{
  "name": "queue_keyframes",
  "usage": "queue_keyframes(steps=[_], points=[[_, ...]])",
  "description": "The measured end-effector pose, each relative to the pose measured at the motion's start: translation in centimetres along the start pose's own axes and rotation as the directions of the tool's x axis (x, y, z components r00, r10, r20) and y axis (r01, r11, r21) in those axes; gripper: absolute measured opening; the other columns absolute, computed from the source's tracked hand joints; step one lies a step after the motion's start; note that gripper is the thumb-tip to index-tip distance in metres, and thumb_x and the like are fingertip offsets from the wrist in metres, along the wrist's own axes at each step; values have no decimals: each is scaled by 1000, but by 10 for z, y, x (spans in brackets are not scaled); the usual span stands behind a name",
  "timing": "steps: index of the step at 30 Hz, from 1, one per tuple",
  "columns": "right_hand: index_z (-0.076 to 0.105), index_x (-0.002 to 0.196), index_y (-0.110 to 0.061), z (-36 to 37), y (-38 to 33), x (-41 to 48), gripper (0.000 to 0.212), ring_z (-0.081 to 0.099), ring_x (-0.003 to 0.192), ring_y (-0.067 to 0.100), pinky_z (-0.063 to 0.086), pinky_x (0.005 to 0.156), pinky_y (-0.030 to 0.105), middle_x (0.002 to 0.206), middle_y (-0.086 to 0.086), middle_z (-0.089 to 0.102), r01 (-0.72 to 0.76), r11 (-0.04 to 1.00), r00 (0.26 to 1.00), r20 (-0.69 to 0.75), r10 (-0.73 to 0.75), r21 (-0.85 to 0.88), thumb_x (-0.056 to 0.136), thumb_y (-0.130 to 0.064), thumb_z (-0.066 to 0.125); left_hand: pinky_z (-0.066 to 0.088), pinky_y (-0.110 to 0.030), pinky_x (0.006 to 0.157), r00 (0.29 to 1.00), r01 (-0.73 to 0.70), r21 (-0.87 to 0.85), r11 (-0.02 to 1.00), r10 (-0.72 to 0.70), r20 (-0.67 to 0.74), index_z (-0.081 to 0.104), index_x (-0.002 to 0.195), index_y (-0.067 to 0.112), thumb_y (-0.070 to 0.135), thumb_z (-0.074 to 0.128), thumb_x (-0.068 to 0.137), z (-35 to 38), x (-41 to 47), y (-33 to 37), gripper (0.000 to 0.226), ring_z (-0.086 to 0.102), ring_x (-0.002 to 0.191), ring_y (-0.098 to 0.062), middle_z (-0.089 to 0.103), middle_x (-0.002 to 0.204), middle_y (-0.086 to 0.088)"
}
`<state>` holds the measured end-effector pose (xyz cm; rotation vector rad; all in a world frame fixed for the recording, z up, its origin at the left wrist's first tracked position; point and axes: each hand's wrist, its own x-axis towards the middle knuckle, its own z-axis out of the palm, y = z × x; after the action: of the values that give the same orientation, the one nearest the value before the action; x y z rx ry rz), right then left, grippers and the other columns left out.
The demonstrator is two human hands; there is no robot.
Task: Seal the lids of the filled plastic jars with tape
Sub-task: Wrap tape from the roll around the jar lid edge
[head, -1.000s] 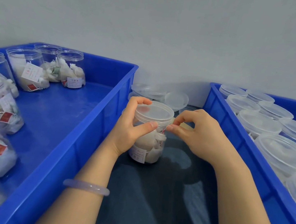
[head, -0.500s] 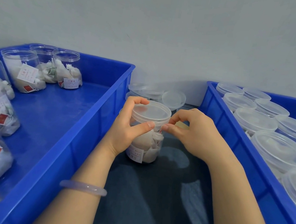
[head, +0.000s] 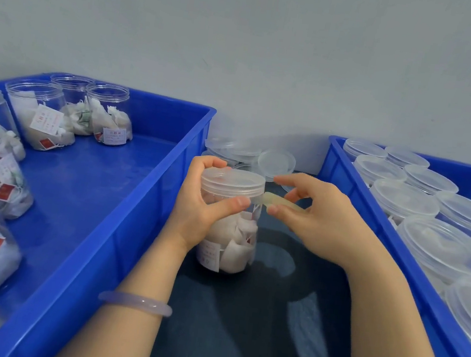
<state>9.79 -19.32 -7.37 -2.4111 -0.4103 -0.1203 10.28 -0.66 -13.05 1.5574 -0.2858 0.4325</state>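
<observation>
- Two hands worked on one filled jar (head: 228, 237), which stood upright on the dark surface (head: 254, 324) in the lane between two blue crates.
- The left hand (head: 200, 206) gripped the jar just under its lid (head: 232, 179) — fingers curled round the back, thumb pressed against the front at the lid's lower edge.
- The right hand (head: 324, 223) pinched a pale strip of tape (head: 280, 203) between thumb and forefinger; the strip ran from the lid's right edge to that hand.
- The left crate (head: 120, 223) had its rim just beside the left wrist; open jars (head: 108, 113) lined its far and left sides, leaving bare blue floor between.
- The right crate (head: 373, 217) was packed with lidded jars (head: 405, 200), its wall close to the right forearm.
- Loose lids (head: 277, 161) were heaped behind the jar, near the wall.
- Bare dark surface lay between the forearms.
</observation>
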Motion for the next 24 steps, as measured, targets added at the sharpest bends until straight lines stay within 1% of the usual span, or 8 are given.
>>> queue_keyframes(steps=[4, 8, 11, 15, 18, 20, 22, 24], points=[[59, 117, -43, -8, -1, -5, 46, 58, 81, 4, 42, 73, 23, 94, -13, 62, -14, 999, 999, -44, 16, 49, 73, -56, 65, 52, -23, 72, 997, 63, -152, 986, -55, 59, 50, 107, 21, 38, 74, 53, -3, 2, 1, 61, 65, 92, -16, 63, 112, -14], [64, 107, -45, -12, -1, -7, 32, 59, 74, 3, 40, 66, 20, 93, -15, 61, -10, 998, 998, -54, 13, 61, 76, -52, 65, 52, -37, 84, 989, 100, -148, 984, -83, 121, 51, 107, 23, 39, 73, 55, -7, 5, 0, 59, 64, 99, -25, 66, 110, -11], [64, 111, -42, -11, -2, -6, 30, 58, 74, 3, 42, 68, 18, 94, -15, 62, -12, 999, 998, -53, 14, 41, 81, -49, 63, 51, -44, 90, 985, 98, -148, 984, -74, 158, 51, 109, 23, 40, 72, 58, -7, 4, 3, 58, 64, 104, -28, 67, 112, -12], [61, 117, -40, -11, -3, -6, 40, 62, 80, 11, 46, 77, 25, 98, -12, 62, -39, 998, 997, -62, 43, 56, 79, -53, 62, 52, -38, 85, 981, 84, -157, 984, -54, 186, 50, 111, 21, 40, 70, 57, -7, 3, 12, 60, 64, 103, -28, 67, 112, -13], [57, 119, -43, -14, -6, -9, 47, 66, 69, 6, 53, 64, 23, 102, -12, 61, -51, 994, 999, 3, 51, 98, 75, -58, 62, 53, -28, 80, 968, 86, -180, 980, -40, 246, 51, 113, 18, 36, 70, 56, -10, 4, 19, 63, 65, 100, -23, 68, 110, -13], [53, 125, -43, -17, -7, -12, 64, 66, 63, 2, 51, 55, 18, 102, -12, 59, -59, 991, 995, 84, 49, 119, 65, -65, 59, 53, -26, 80, 952, 100, -188, 977, -40, 302, 52, 114, 18, 34, 70, 56, -11, 4, 22, 63, 66, 100, -22, 68, 110, -13], [50, 130, -41, -15, -6, -13, 74, 64, 59, 4, 50, 52, 18, 98, -10, 59, -83, 971, 989, 139, 52, 225, 59, -62, 57, 53, -29, 82, 940, 123, -209, 970, -47, 337, 51, 117, 18, 35, 75, 54, -10, 3, 24, 69, 64, 103, -25, 66, 113, -14], [51, 131, -38, -12, -6, -14, 75, 61, 57, 9, 50, 51, 23, 93, -7, 60, -118, 896, 985, 167, 50, 429, 59, -54, 63, 55, -34, 83, 937, 150, -241, 959, -60, 345, 49, 120, 19, 48, 86, 47, -6, 3, 25, 87, 63, 106, -29, 65, 116, -16]])
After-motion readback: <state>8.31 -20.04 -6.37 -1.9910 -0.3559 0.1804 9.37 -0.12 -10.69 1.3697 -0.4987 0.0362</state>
